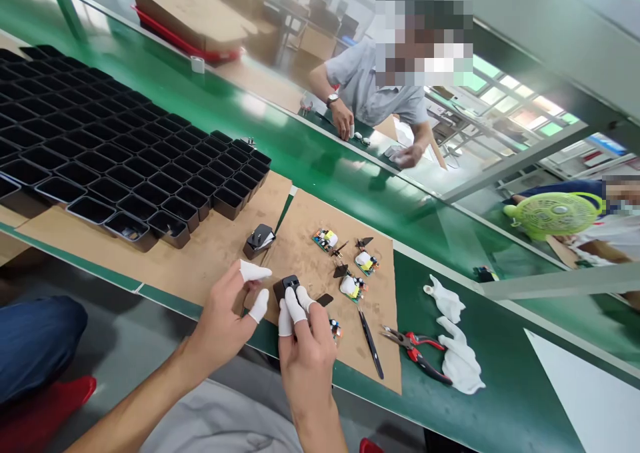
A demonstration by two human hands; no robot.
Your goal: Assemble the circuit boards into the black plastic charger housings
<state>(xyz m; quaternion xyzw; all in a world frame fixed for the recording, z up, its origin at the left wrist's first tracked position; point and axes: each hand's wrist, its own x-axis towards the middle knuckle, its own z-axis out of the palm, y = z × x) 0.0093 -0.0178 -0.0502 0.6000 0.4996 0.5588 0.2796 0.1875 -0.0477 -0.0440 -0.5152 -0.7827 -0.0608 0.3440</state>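
My right hand (306, 346) pinches a small black plastic housing (286, 286) between fingertips that wear white finger cots. My left hand (227, 316) hovers just left of it with fingers spread and nothing in it, its cots also white. A second black charger housing (259, 241) lies on the cardboard sheet (310, 253) a little farther away. Three small circuit boards (353, 286) with yellow parts lie right of the housing I hold. Something small and coloured peeks out beside my right hand.
A large black compartment tray (100, 153) fills the left. Black tweezers (371, 343), red-handled pliers (415, 350) and white gloves (457, 353) lie to the right. A green conveyor belt (225, 106) runs behind; a person in grey works across it. A green fan (553, 214) stands far right.
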